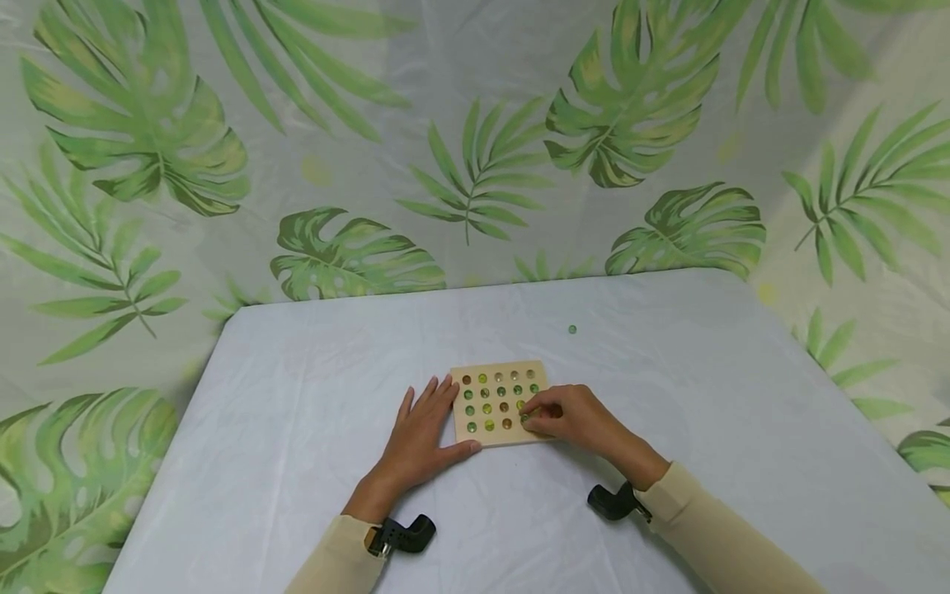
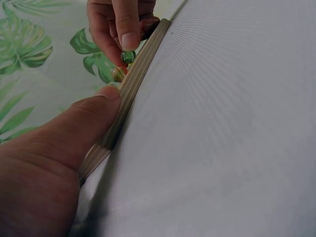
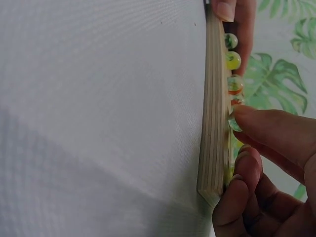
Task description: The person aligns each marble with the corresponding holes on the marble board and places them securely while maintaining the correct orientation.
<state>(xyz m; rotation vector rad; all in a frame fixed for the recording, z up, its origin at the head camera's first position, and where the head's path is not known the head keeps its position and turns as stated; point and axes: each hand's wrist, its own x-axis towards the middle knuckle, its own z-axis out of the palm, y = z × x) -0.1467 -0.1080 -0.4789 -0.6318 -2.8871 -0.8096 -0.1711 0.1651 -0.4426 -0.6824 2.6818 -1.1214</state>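
Observation:
A light wooden board [image 1: 493, 439] with rows of round hollows lies on the table, many of them filled with green, yellow and brownish glass marbles. My left hand [image 1: 416, 445] rests against its left side, fingers stretched along that edge and thumb at the near left corner. At the board's front row, my right hand [image 1: 579, 421] pinches a clear green marble [image 3: 236, 121] between thumb and index finger, low over the board. Its other fingers curl by the right end. A yellow marble [image 3: 233, 60] sits farther along the same row.
One loose green marble [image 1: 572, 329] lies on the white-covered table [image 1: 334, 363] beyond the board, toward the right. Behind the table hangs a leaf-printed cloth [image 1: 475, 256]. A black wrist camera [image 1: 406, 535] is strapped on the left wrist, another [image 1: 616, 501] on the right.

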